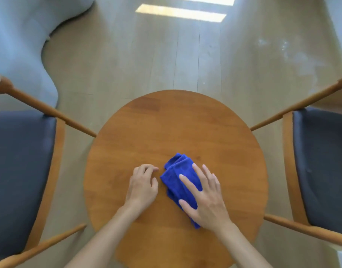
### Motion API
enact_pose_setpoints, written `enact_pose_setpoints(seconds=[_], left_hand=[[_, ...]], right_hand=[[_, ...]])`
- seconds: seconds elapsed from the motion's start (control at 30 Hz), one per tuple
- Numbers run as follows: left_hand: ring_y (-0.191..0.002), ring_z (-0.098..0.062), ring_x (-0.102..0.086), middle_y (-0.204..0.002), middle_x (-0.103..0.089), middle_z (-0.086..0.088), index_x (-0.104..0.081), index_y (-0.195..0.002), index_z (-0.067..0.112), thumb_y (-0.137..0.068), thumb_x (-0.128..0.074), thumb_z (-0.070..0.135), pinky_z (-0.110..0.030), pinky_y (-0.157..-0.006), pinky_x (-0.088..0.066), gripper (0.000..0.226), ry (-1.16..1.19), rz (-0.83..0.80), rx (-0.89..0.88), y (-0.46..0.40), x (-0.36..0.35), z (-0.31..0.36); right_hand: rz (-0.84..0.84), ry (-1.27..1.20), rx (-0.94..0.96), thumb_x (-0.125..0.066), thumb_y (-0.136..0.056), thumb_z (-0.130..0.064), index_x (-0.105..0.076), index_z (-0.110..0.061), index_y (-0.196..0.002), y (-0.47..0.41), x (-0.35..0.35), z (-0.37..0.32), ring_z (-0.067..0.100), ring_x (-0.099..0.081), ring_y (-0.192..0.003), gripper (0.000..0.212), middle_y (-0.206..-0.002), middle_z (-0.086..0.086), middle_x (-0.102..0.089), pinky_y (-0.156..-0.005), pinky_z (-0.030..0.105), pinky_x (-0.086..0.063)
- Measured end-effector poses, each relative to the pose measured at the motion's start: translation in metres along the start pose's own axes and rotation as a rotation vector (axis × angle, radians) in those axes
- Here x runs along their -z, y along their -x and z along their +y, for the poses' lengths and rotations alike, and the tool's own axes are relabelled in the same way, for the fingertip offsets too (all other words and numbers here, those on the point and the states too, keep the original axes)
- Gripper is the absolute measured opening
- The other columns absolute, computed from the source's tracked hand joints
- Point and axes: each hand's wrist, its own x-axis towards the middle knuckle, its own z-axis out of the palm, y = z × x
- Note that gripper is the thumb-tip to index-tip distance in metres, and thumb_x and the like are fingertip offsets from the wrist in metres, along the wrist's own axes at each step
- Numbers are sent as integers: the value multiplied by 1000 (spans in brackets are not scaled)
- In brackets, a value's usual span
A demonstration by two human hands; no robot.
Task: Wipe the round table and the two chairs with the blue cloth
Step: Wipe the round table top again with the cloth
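Bare forearms reach in from the near edge over the round, honey-brown wooden table (pixel 176 120). The right hand (pixel 205 196) lies flat on top of the folded, bright blue microfibre cloth (pixel 176 176), its fingers straight and spread apart, palm pressing the cloth down onto the tabletop; nothing is gripped or pinched. The cloth sits on the near half of the table, slightly right of centre, with its far corner poking out beyond the fingertips and its near corner showing under the heel of the hand. Just beside the cloth, the left hand (pixel 142 185) rests on the bare wood with its fingers loosely curled and close together, holding nothing and not touching the cloth.

Flanking the table stand two wooden-framed chairs with dark navy padded seats: the left chair (pixel 21 171) and the right chair (pixel 325 167), each with its armrests pointing in toward the table's edge.

Beyond the table runs a pale wood-plank floor (pixel 156 55), with a bright patch of sunlight (pixel 181 13) at the far side and a curved grey upholstered piece (pixel 21 45) at the far left.
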Motion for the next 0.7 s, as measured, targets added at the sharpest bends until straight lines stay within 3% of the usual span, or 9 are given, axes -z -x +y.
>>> enact_pose_setpoints(seconds=[0.1, 0.17, 0.27, 0.37, 0.43, 0.6, 0.7], left_hand=[[-135, -28, -38, -141, -47, -8, -59, -128, 13, -83, -64, 12, -45, -107, -31, 45, -240, 54, -70, -10, 16, -29], [-143, -32, -25, -151, -35, -12, -49, -139, 19, -84, -64, 24, -55, -111, -22, 57, -360, 49, -40, -17, 26, -47], [-145, -37, -14, -157, -23, -13, -34, -147, 27, -83, -46, 45, -64, -109, -18, 67, -477, -14, 2, -27, 35, -66], [-147, -33, 2, -161, -9, -6, -19, -150, 36, -83, -25, 60, -64, -113, -10, 72, -461, -59, 83, -31, 31, -76], [-147, -32, 4, -161, -8, -5, -16, -150, 36, -81, -17, 64, -64, -113, -8, 74, -456, -45, 84, -32, 25, -78], [-144, -40, -15, -156, -24, -12, -35, -147, 27, -88, -20, 62, -71, -105, -19, 69, -472, -23, 35, -33, 22, -77], [-143, -41, -18, -156, -25, -13, -36, -146, 26, -91, -5, 64, -71, -104, -20, 74, -494, -21, 15, -35, 21, -79]], right_hand=[[-155, 94, 33, -65, -72, -59, -54, -34, -135, -21, -20, -10, 42, -27, -141, 69, -155, 13, -30, -104, 62, -35], [-179, 108, -31, -62, -75, -58, -55, -35, -133, -23, -32, -20, 44, -29, -140, 63, -155, 12, -31, -98, 57, -40], [-107, 166, 41, -63, -80, -47, -55, -35, -133, -7, -48, -19, 45, -32, -138, 55, -154, 11, -34, -93, 54, -44], [-97, 247, 163, -64, -77, -36, -56, -35, -131, 12, -49, 0, 46, -37, -135, 54, -151, 12, -40, -90, 57, -45], [-22, 312, 24, -60, -82, -34, -58, -34, -131, 1, -41, 23, 47, -40, -133, 50, -149, 14, -42, -89, 59, -45], [163, 322, -762, -63, -90, -27, -54, -25, -137, -96, -24, 67, 51, -34, -132, 48, -152, 17, -35, -81, 56, -45], [170, 290, -822, -55, -93, -33, -47, -25, -142, -156, -35, 54, 49, -28, -137, 50, -155, 16, -29, -88, 55, -42]])
